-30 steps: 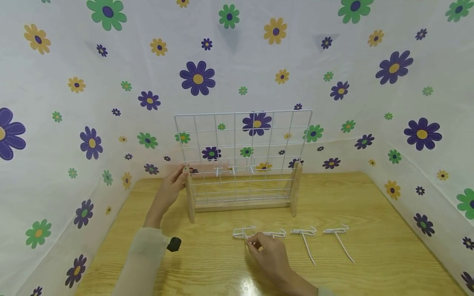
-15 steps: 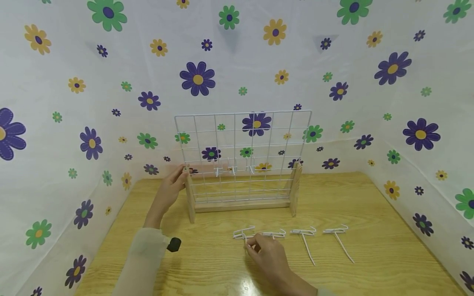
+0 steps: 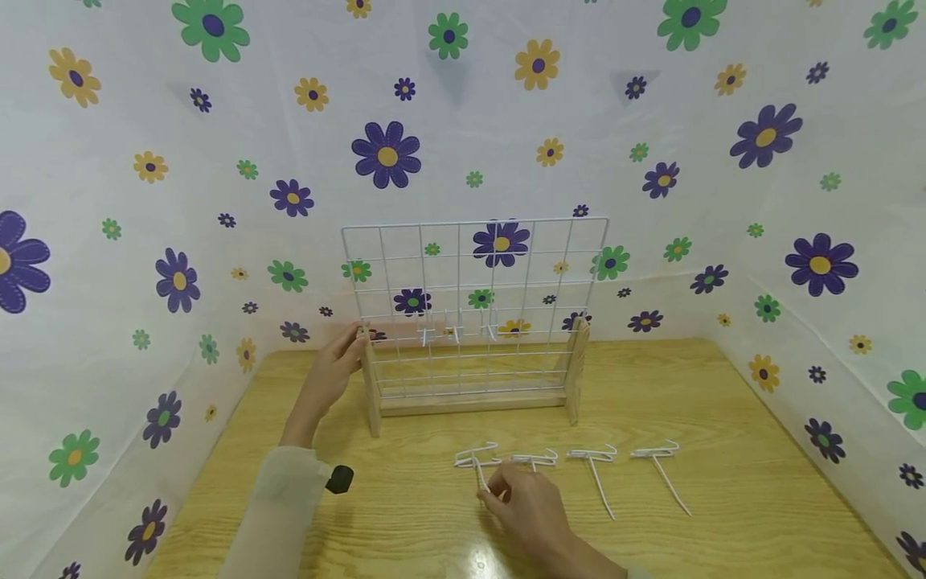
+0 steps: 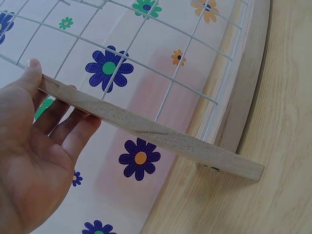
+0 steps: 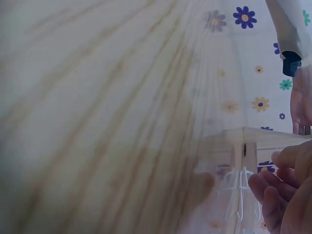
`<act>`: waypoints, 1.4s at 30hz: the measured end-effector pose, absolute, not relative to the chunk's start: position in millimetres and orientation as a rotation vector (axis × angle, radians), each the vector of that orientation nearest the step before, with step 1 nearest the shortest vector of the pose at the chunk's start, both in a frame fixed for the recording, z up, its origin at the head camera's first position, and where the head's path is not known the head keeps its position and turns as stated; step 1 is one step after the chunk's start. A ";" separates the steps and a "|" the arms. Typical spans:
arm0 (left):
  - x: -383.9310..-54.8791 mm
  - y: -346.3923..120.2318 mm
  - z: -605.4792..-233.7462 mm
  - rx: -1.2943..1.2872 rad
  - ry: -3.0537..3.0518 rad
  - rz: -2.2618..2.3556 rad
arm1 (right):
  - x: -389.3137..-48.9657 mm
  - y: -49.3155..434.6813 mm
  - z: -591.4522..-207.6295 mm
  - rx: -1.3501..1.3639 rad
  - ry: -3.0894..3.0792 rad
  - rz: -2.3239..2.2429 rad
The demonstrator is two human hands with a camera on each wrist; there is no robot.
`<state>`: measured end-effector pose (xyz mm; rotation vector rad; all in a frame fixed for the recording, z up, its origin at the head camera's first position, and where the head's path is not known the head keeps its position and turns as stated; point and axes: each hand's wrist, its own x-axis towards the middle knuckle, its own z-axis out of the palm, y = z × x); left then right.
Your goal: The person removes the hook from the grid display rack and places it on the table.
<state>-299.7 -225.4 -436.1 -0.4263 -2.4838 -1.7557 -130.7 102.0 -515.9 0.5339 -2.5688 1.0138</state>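
My left hand (image 3: pixel 329 378) grips the left wooden post (image 4: pixel 146 127) of a wire grid stand, thumb on one side and fingers on the other. White wires make up the grid (image 3: pixel 459 223), which stands upright between two wooden posts. Three white wire hooks, one of them a left hook (image 3: pixel 425 334), hang partway up it. In front of the stand, my right hand (image 3: pixel 531 507) pinches the stem of the leftmost white display hook (image 3: pixel 473 461) in a row at the table. Part of that stem is hidden by the fingertips.
Further along the row lie a second hook (image 3: pixel 535 459), partly behind my right hand, a third hook (image 3: pixel 593 455) and a fourth hook (image 3: pixel 655 452). The wooden table (image 3: pixel 391 515) is bordered by a flower-patterned white sheet (image 3: pixel 463 104).
My right fingertips have shifted slightly down the hook's stem, baring more of it. My left hand keeps its grip on the post, and the stand has not moved.
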 end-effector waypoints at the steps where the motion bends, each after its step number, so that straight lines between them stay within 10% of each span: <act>1: -298.2 -224.4 -433.6 -0.424 -2.486 -1.760 | -129.9 102.6 -515.5 0.539 -2.589 1.024; 42: -302.9 -228.0 -440.0 -0.462 -2.446 -1.784 | -125.2 108.4 -513.8 0.611 -2.927 1.036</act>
